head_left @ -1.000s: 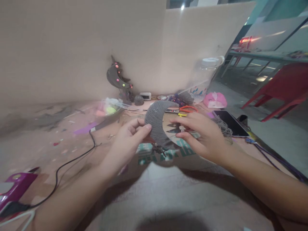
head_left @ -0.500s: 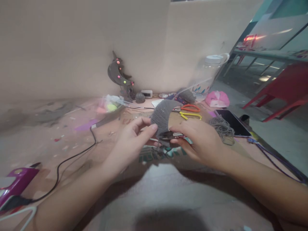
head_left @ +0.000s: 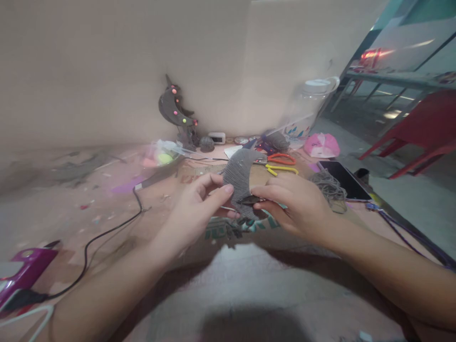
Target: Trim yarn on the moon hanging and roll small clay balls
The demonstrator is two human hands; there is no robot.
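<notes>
My left hand point(head_left: 206, 202) pinches a crescent-shaped piece point(head_left: 238, 173) wound with grey yarn, thumb in front and fingers behind. It is held up over the work surface, its upper tip pointing right. My right hand point(head_left: 295, 204) is closed at the crescent's inner edge. Between its thumb and fingers is a small dark-tipped tool point(head_left: 251, 200), its tip against the lower part of the crescent. The rest of the tool is hidden by the fingers, so its kind is unclear.
Behind are orange-handled pliers point(head_left: 281, 158), a yellow-handled tool point(head_left: 283, 169) and a decorated crescent point(head_left: 174, 107). A tablet point(head_left: 344, 180), loose grey yarn point(head_left: 329, 190), a pink bag point(head_left: 322, 145) and a clear bottle point(head_left: 306, 109) stand right. A black cord point(head_left: 86, 251) and purple glue gun point(head_left: 32, 268) lie left.
The tool in my right hand has turned slightly, and less of it shows beyond the fingers. The crescent stays in my left hand almost in place.
</notes>
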